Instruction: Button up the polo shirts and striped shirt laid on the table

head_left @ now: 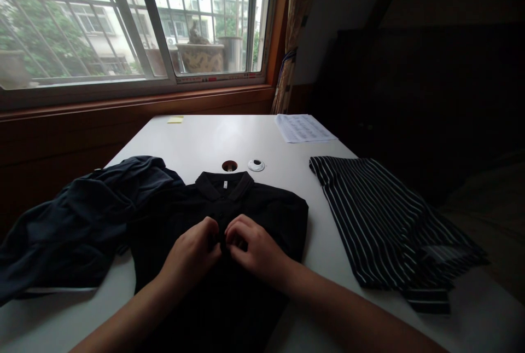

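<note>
A black polo shirt (pixel 270 205) lies face up on the white table, its collar (pixel 225 189) toward the window and a small white label inside the neck. Over the button placket, my left hand (pixel 197 243) is closed in a pinch on the shirt's cloth. Close beside it, my right hand (pixel 250 241) pinches at the same front opening, thumb and fingers curled together. The exact bit of fabric or button between the fingertips is too dark to make out. Both hands are a little below the collar.
Crumpled dark blue clothing (pixel 90 221) lies at the left, touching the shirt. A black-and-white striped garment (pixel 377 216) hangs over the right edge. Printed sheets (pixel 305 128), a yellow sticky note (pixel 175 120), a cable hole (pixel 229 166) and its round cover (pixel 256 165) are farther back.
</note>
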Motion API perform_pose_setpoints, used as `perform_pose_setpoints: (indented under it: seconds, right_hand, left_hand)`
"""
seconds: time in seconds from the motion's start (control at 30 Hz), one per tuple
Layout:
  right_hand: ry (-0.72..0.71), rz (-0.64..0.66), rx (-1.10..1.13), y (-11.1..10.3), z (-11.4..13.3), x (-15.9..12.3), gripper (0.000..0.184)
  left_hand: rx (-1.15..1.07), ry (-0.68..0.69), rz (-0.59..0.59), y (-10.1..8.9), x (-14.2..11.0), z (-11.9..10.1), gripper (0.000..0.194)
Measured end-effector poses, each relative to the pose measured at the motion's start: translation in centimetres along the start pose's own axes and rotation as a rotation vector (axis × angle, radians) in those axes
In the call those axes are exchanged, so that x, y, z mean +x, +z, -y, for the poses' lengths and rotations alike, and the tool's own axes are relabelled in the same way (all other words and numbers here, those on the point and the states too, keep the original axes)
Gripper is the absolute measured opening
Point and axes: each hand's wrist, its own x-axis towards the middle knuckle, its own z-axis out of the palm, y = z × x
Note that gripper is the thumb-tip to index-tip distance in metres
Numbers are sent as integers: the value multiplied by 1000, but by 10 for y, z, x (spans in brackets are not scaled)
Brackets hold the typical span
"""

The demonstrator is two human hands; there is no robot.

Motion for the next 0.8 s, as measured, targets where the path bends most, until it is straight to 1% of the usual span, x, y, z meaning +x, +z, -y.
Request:
perform_pose_setpoints:
  seconds: [0.13,0.23,0.37,0.5,0.63,0.8]
  right_hand:
    - [24,-78,-31,2,-2,0,23]
    - [34,-99,-87,1,-2,1,28]
    - [23,-12,-149,-2,-1,5,36]
    - [4,63,-223,-3,-4,6,39]
    - [-25,102,-284,-3,-8,6,32]
    - [-29,120,-326,-4,-7,6,27]
  left_hand:
    - [-59,45,-71,5,-4,-2,27]
    - [-72,109,-108,6,-6,-4,28]
    - [-95,138,-102,6,-6,-3,28]
    - [-45,160,-57,3,-5,-2,19]
    - [42,217,-26,1,-6,-2,12]
    - [69,244,-25,2,-4,-2,12]
